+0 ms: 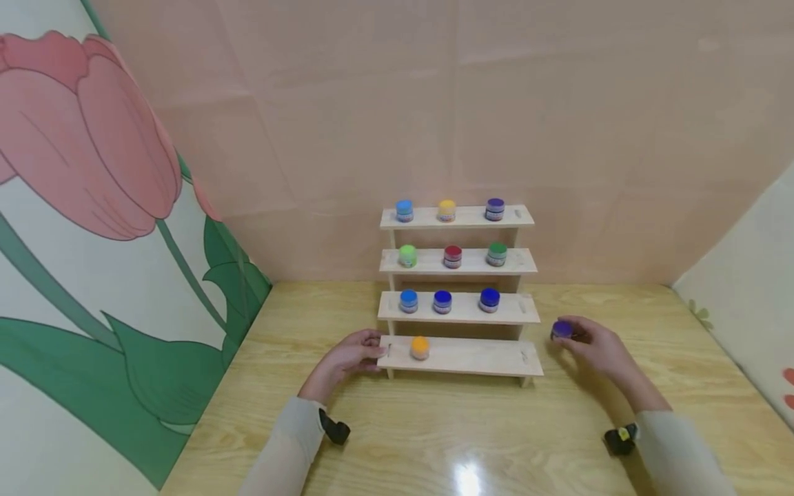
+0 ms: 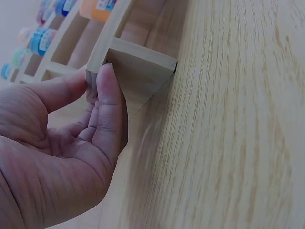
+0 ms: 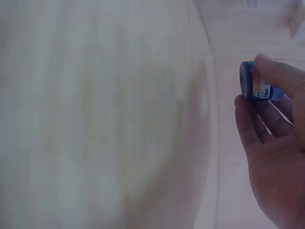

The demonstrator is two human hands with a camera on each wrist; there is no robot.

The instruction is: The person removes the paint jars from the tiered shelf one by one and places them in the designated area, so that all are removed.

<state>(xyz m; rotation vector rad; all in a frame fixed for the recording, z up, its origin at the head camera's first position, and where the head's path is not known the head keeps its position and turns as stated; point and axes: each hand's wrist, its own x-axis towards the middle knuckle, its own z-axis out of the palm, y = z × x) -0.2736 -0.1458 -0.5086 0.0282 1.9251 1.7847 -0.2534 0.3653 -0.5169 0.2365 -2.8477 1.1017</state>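
A stepped wooden rack (image 1: 477,357) with several tiers stands on the table. My left hand (image 1: 349,358) pinches the left end of its lowest board; in the left wrist view the thumb and index finger (image 2: 108,105) lie on either face of the board. Right of the rack, my right hand (image 1: 598,346) holds a small purple-lidded paint jar (image 1: 562,330) above the table. The right wrist view has this jar (image 3: 259,83) tipped sideways between thumb and fingers, its label showing. An orange paint jar (image 1: 420,348) sits alone on the lowest board, left of its middle.
Three blue-lidded jars, among them one at the right (image 1: 489,300), stand on the second board up. Light green, red and dark green (image 1: 497,254) jars occupy the third; light blue, yellow and purple (image 1: 495,209) ones the top. A pinkish backdrop (image 1: 335,138) hangs behind.
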